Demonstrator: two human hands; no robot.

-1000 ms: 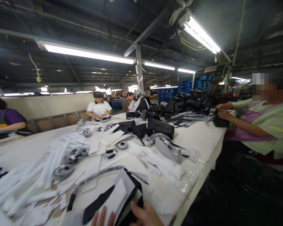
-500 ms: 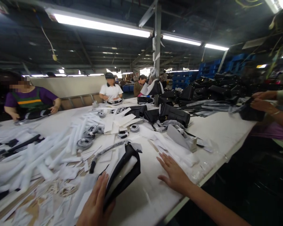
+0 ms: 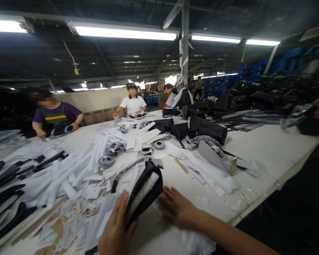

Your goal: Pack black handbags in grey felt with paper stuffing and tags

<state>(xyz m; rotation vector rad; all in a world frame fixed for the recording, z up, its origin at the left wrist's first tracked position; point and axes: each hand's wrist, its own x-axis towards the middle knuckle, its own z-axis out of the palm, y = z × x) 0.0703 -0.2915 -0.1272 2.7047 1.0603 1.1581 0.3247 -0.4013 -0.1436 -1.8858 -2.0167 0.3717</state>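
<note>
While the left hand (image 3: 116, 225) pinches the near end of a black bag (image 3: 149, 193) — thumb on one side, fingers along the other — the bag tilts over the tabletop (image 3: 268, 141), probably held that way to keep its opening accessible. White padding (image 3: 150, 182) shows inside, perhaps to preserve its shape. A film-wrapped strap (image 3: 129, 166) curves beside it. The right hand (image 3: 179, 209) has its grip spread, palm down, just beside the bag; whether they touch cannot be told. White rolls (image 3: 54, 177) lie heaped leftward, seemingly kept within reach.
</note>
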